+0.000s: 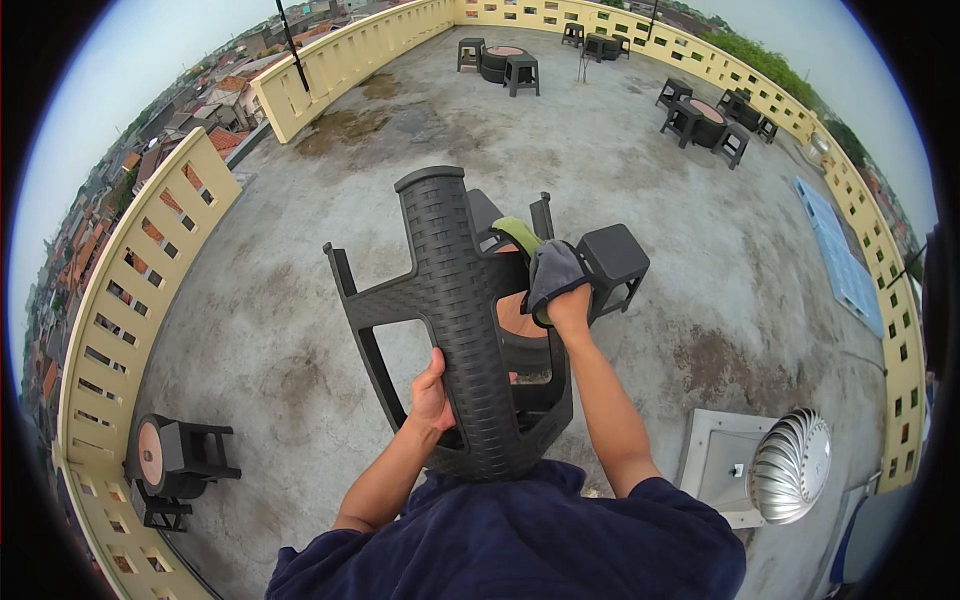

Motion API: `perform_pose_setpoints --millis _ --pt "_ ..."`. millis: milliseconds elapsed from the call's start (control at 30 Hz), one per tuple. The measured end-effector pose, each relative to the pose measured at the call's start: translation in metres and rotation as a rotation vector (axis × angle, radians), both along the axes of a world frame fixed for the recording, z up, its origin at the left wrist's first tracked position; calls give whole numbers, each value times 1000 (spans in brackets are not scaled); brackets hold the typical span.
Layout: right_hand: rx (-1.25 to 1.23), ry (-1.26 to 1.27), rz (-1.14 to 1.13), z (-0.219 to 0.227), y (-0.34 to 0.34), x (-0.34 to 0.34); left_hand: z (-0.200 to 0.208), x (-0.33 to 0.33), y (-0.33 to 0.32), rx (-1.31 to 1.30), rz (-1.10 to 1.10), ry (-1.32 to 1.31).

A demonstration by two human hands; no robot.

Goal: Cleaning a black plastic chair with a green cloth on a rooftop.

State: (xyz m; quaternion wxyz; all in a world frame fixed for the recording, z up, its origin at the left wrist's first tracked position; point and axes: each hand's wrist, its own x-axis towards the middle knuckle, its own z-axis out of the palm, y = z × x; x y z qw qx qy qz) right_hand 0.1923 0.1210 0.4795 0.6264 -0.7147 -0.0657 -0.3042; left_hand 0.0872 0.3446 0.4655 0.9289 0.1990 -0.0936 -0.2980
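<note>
Right before the dark shirt [520, 535], the upended stool [460, 320] is resting tilted as the left hand [432, 400] is gripping its woven side and the right hand [569, 306] is clutching a cloth [557, 270], apparently wiping, the next stroke calling for steady bracing.

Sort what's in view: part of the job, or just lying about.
Job: dark wicker-textured stool in left hand; gray-and-green cloth over right hand.

Merely around: silver turbine vent; light-blue panel at right; pink-topped round table at lower left.
</note>
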Motion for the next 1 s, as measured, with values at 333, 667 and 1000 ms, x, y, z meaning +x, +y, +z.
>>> perform_pose_setpoints --millis 333,667,1000 --pt "22 -435 256 7 -3 -5 5 2 -5 -94 -36 32" --pt "583 -193 270 23 -3 -20 7 5 -11 -96 -79 14" --pt "1380 264 633 -12 -16 -41 1 6 -11 -67 -21 -7"
